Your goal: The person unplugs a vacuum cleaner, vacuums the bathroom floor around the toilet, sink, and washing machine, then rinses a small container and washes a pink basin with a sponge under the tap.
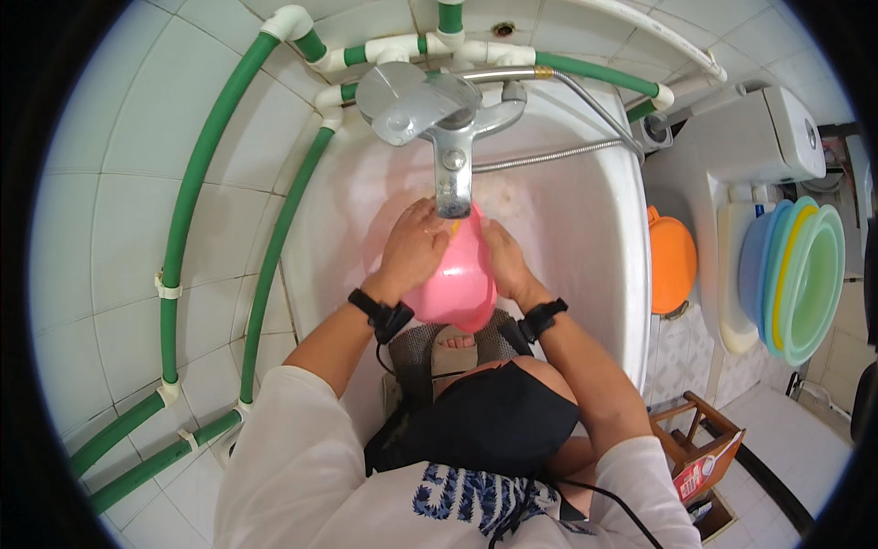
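Note:
A pink plastic basin is tilted on its side between my hands, low in the white bathtub. My left hand lies against its left part near the top, partly over a small yellow thing that I cannot make out. On the right, my right hand grips the basin's rim. Directly above the basin's upper end is the spout of a chrome mixer tap. Whether water runs from it I cannot tell.
White bathtub walls surround my arms. Green pipes run along the tiled wall at left. Beyond the right edge stand an orange plastic basin or lid, several stacked plastic basins on a toilet, and a wooden stool. A metal shower hose hangs behind the tap.

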Demonstrator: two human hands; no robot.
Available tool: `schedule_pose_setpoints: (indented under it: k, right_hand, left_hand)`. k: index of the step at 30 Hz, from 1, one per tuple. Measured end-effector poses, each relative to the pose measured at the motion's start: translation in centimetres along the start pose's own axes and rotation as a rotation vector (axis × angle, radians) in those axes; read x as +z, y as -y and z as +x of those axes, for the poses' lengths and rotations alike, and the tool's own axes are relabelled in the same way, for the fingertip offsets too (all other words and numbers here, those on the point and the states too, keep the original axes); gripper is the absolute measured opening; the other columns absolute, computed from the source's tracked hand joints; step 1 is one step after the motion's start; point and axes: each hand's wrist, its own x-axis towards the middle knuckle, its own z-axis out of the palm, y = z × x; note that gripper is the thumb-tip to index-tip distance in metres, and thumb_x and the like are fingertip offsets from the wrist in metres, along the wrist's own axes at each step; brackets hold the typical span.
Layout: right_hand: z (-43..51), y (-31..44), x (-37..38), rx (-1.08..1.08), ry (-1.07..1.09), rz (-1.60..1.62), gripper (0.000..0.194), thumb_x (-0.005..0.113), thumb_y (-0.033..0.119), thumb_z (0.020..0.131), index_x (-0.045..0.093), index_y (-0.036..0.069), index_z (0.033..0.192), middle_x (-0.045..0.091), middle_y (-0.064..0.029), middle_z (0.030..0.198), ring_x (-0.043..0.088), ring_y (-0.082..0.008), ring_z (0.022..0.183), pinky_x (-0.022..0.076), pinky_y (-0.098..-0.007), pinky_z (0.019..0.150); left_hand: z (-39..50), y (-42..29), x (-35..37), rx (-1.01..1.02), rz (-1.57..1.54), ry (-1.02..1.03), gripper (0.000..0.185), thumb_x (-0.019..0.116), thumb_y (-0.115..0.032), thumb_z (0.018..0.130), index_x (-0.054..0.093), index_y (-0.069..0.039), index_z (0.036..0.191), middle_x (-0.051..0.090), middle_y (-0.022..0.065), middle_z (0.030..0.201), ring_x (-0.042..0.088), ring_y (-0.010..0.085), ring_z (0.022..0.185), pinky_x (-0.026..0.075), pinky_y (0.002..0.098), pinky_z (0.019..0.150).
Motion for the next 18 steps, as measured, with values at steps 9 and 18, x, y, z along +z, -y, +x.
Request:
schedule_pose_setpoints:
  k: [9,18]
  right_hand:
    - [1.4,1.9,0.4,0.191,-0.229,0.438,0.053,0.044,0.043,0.110,0.057,-0.005,0.129,0.064,-0.0129,0.120,0.066,-0.0229,0.101,0.0571,-0.0377,0.088]
    - [0.4,2.9,-2.3,0.364,-0.057,0.438,0.041,0.036,0.025,0.112,0.047,-0.009,0.133,0.064,-0.0199,0.125,0.069,-0.0321,0.112,0.0614,-0.0471,0.093]
  left_hand:
    - [-8.3,-2.3,0.4,0.227,0.241,0.124,0.058,0.058,-0.012,0.094,0.048,-0.005,0.151,0.041,0.0173,0.159,0.031,0.0418,0.150,0.023,0.0546,0.124]
    - [-5.9,-1.9,0.8,0.036,0.103,-0.024,0.053,0.051,-0.015,0.101,0.046,-0.006,0.153,0.033,0.0221,0.162,0.024,0.0433,0.153,0.018,0.0564,0.125]
